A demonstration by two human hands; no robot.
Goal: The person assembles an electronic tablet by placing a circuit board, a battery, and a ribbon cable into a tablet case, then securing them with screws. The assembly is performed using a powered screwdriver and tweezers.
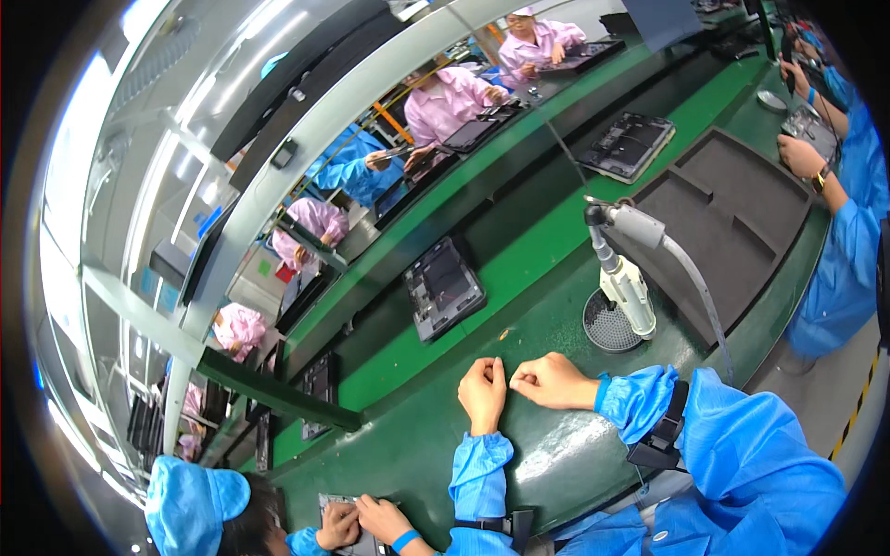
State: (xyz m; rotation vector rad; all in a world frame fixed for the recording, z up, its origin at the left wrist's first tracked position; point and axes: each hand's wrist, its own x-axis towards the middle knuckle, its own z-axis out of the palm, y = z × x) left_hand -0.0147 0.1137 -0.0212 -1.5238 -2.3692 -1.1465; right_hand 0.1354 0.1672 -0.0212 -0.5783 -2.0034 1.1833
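Hidden: whatever sits between your fingertips is too small to make out; your forearms are covered by blue sleeves.
Left hand [483,389]: yours, curled closed on the green bench [408,454], knuckles up, touching your other hand; I cannot tell whether it pinches anything.
Right hand [549,380]: closed in a loose fist, thumb side against your left one.
Nearest thing: a tiny brownish speck [502,334] lies on the bench just beyond your hands.
Tool: a white electric screwdriver [623,278] hangs over a round dark mesh dish [604,326], near your right hand.
Tray: a dark foam tray [732,218] with recessed compartments, right of the screwdriver.
Belt: an opened dark device [443,287] lies on the green conveyor, well apart from your hands.
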